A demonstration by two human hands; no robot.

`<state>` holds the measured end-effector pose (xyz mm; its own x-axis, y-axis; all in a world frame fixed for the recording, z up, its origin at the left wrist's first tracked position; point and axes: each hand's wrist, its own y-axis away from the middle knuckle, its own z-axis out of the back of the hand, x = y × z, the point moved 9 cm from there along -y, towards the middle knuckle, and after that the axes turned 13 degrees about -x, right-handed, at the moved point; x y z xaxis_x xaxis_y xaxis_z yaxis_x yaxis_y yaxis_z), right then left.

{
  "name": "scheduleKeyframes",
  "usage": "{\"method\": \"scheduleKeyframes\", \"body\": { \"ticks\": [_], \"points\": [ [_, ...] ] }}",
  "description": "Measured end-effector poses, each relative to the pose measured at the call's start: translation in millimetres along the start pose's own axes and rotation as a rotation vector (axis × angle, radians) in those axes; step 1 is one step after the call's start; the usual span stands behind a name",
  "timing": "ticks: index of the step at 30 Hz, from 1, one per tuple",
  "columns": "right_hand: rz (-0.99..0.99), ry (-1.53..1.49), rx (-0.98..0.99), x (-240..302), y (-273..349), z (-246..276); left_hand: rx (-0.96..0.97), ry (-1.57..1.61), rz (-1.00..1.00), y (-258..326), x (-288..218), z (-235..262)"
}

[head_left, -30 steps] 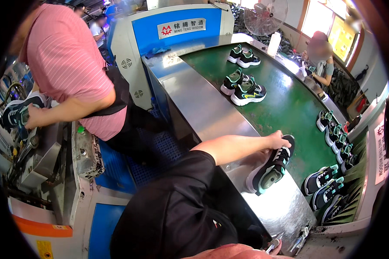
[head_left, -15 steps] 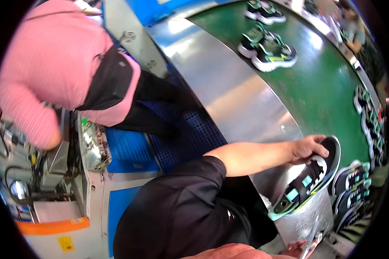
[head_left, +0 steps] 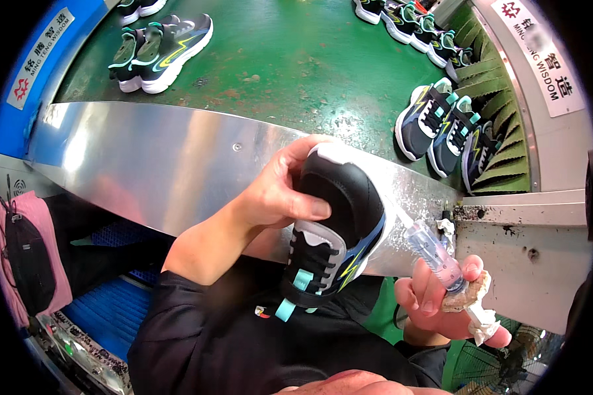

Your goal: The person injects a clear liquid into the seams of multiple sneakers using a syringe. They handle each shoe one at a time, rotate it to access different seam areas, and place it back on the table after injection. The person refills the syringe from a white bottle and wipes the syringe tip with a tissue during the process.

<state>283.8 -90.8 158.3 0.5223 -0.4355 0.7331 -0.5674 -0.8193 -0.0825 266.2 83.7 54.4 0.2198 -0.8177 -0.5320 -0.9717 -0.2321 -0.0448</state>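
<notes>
My left hand grips a black sneaker, its thumb pressed on the upper and its fingers around the sole side. The shoe has teal straps, a yellow zigzag and a white sole, and its toe points away from me. In my right hand, a clear syringe with pinkish content is held between the fingers. The syringe's thin tip reaches the sole edge on the shoe's right side; whether it touches, I cannot tell. A tan and white wrapping covers the plunger end.
A metal ledge borders the green conveyor. Several sneakers line its right side before a flap curtain; another pair stands far left. A fan is low right. A person in a pink top is at left.
The view has swung right. My left hand has turned the sneaker and brought it in front of me. My right hand has risen from the lower edge, bringing the syringe to the sole.
</notes>
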Motion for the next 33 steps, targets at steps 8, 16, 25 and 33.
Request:
{"method": "scheduleKeyframes", "body": {
  "ticks": [8, 16, 25, 33],
  "points": [
    [-0.037, 0.096, 0.016, -13.5, -10.6, -11.2, -0.050, -0.169, -0.005, 7.7, -1.4, -4.8],
    [-0.061, 0.063, -0.043, -17.8, -13.8, -8.6, -0.005, -0.181, -0.039, 9.5, -4.9, -6.7],
    [-0.079, 0.067, -0.101, -12.2, -12.4, -3.1, -0.052, -0.202, -0.006, 8.9, -6.1, -2.7],
    [-0.042, 0.001, -0.116, -15.9, -0.2, 15.2, -0.230, -0.229, 0.004, 7.3, -6.7, 10.5]
  ]
}}
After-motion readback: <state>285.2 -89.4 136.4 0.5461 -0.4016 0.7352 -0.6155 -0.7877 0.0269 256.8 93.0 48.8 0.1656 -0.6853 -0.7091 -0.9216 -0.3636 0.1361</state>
